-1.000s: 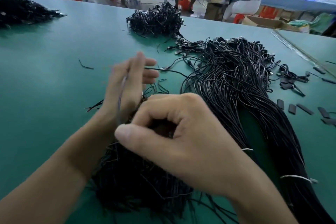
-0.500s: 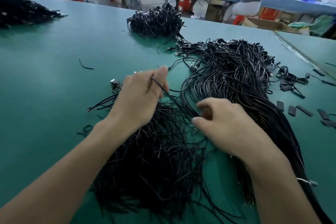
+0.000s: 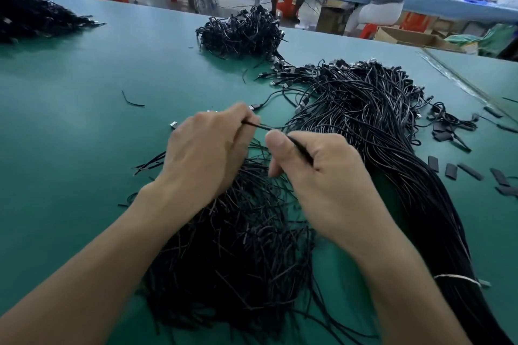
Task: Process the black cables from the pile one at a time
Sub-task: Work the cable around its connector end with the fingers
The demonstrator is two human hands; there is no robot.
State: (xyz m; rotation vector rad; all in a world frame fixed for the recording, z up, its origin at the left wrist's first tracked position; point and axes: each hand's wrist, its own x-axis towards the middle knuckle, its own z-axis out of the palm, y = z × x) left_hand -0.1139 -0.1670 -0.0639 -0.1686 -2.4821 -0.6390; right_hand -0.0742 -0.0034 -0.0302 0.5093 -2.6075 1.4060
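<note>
The left hand [image 3: 207, 154] is pinching one black cable [image 3: 265, 127]; the right hand [image 3: 322, 176] is gripping a thin black piece [image 3: 301, 150]; joining them is probably calling for careful end-to-end alignment.

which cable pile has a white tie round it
The long bundle on the right: a white tie binds its near end, while the rest lie loose.

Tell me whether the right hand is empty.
No, the right hand pinches a thin black cable between thumb and fingers.

Left hand [image 3: 207, 154] and right hand [image 3: 322, 173] bare — forearms uncovered to the frame's edge.
</note>
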